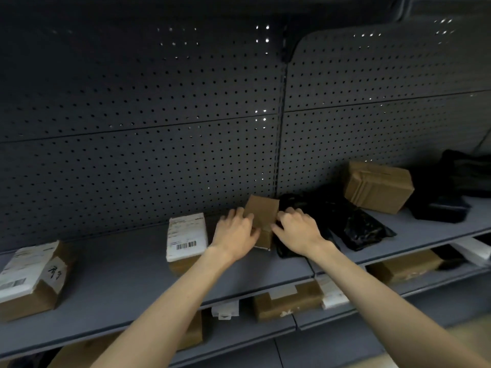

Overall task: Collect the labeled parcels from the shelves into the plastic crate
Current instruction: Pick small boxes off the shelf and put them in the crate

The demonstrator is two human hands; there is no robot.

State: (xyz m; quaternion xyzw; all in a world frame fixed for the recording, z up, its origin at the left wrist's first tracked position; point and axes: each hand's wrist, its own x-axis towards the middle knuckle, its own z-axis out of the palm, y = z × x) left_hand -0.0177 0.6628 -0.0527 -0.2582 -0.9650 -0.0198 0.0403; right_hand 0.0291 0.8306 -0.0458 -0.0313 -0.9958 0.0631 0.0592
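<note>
Left grip: the left hand [233,232] has its fingers curled round the left side of the small brown box [261,212], with the thumb against its near face.
Right grip: the right hand [297,228] holds the box's right edge, fingers bent over it.
Small brown box: plain cardboard, held between both hands and tilted with its broad face towards the person. Its lower corner is down at the shelf [127,274]. I cannot tell if it rests there.
Black bags [353,224]: crumpled glossy plastic, lying just right of the box and partly under the right hand.
Labeled parcel [186,236]: just left of the left hand, flat on the same shelf, white label with a barcode facing up.
Second labeled parcel [32,277]: well apart at the far left of the shelf, brown box under a white label, with handwriting on its tape.
Larger cardboard box [378,185]: further right on the shelf, near the pegboard back [159,102].
Dark bundle [451,187]: at the far right end, too dim to make out.
Lower shelf [332,321]: more brown boxes [288,301] lie under the upper shelf's front edge.
</note>
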